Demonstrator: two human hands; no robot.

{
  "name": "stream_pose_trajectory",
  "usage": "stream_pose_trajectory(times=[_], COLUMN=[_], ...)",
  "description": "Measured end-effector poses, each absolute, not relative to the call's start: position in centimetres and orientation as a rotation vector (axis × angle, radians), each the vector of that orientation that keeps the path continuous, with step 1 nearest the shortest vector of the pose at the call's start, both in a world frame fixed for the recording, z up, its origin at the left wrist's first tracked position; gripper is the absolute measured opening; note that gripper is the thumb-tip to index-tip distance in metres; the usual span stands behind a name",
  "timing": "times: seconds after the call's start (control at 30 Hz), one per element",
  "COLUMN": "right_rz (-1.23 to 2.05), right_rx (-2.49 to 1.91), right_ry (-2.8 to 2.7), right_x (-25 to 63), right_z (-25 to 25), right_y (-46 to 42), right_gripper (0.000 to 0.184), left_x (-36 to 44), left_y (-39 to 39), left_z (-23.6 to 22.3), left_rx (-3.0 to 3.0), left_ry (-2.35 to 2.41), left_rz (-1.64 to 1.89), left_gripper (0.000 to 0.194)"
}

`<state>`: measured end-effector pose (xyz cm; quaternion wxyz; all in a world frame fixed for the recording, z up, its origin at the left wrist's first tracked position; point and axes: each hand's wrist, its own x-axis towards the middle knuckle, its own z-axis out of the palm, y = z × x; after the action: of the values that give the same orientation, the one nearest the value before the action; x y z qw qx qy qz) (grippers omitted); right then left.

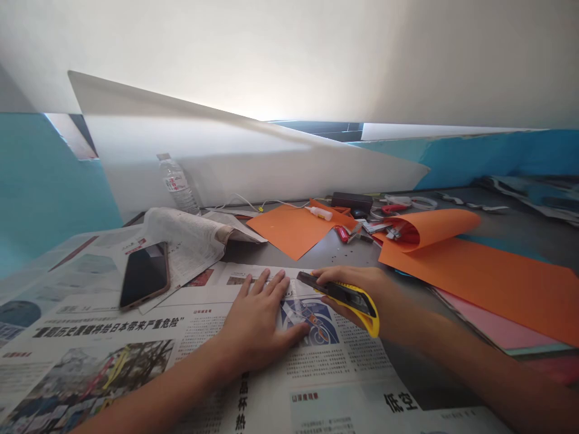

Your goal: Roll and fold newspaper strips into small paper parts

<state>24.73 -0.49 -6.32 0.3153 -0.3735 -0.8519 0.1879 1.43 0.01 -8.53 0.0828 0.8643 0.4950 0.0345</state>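
Observation:
My left hand [257, 313] lies flat on a spread newspaper [203, 355], its fingers apart and pointing away from me. Between its index finger and thumb shows a narrow clear strip [296, 295], perhaps a ruler; the rest of it cannot be made out. In my right hand [362, 286] is a yellow and black utility knife [350, 295]. The knife's front end points left, just right of the left fingertips and above the strip. Whether its blade is out is too small to tell.
A phone [145, 274] rests on the newspaper at left, near a plastic bottle [176, 184]. Orange paper sheets [289, 226], one a curled sheet [443, 226], lie behind and at right. A glue bottle [320, 213] and small tools crowd the back. A white panel [217, 150] leans behind.

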Motion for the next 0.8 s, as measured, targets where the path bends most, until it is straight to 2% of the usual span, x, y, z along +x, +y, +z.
stream_pose_trajectory(times=[0.43,0.8], right_rz=[0.537,0.507], right_rx=[-0.946,-0.915], right_ry=[-2.254,-2.264], right_x=[24.64,24.59], right_z=[-6.3,-6.48], right_y=[-0.6,-0.5], right_gripper=[0.025,0.021], left_x=[1.31,1.35], left_y=[0.0,-0.06], left_z=[-8.83,-8.62], left_rx=[2.567,2.563], left_ry=[1.466,1.462], left_rz=[0.181,0.173], left_gripper=[0.089,0.088])
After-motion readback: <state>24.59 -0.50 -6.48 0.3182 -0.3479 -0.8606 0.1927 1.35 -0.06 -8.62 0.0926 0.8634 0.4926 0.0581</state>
